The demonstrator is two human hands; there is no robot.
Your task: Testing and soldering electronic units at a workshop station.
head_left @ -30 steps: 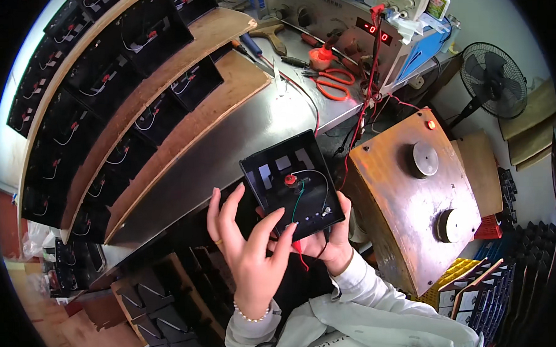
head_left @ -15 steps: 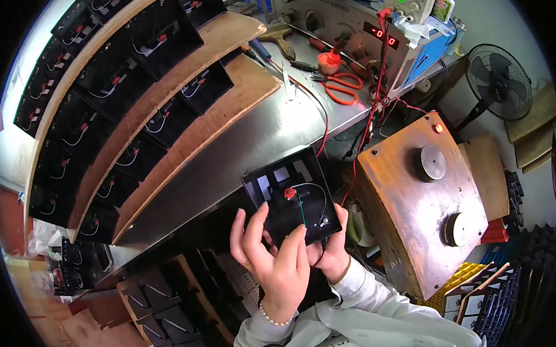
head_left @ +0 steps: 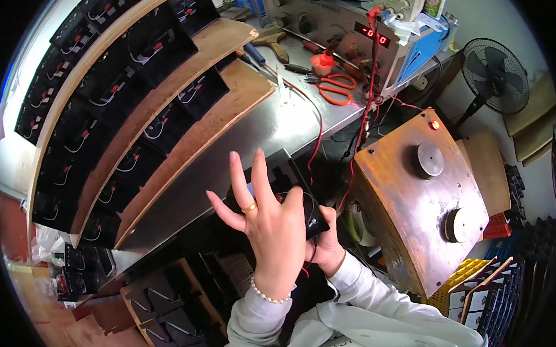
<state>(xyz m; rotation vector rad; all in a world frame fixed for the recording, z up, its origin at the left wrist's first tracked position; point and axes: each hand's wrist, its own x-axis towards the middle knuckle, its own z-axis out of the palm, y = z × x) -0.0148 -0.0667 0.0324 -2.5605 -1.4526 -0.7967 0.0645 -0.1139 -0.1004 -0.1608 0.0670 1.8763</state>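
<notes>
My right hand (head_left: 327,248) grips a shallow black plastic box (head_left: 317,220) by its near right corner, the open side facing up. Over the box lies my left hand (head_left: 266,226), back upward, with a ring and a bead bracelet. Three of its fingers are spread and raised, while the index finger bends down into the box. Its thumb tip and whatever it may pinch are hidden behind the hand. Most of the box's inside is covered; a bit of thin wire and a small shiny spot show near its right edge. Below the box, a short red wire end (head_left: 305,271) sticks out.
Wooden shelves (head_left: 166,125) at left hold several similar black boxes. On the metal bench (head_left: 228,157) lie orange-handled scissors (head_left: 335,89) and a red-tipped bottle (head_left: 323,63). At right stands a metal-topped box (head_left: 413,187) with two round knobs, beside a fan (head_left: 495,74).
My left hand has moved up over the box, its outer fingers spreading; the red part and green wire seen before are now covered. The right hand still holds the box, which has tilted.
</notes>
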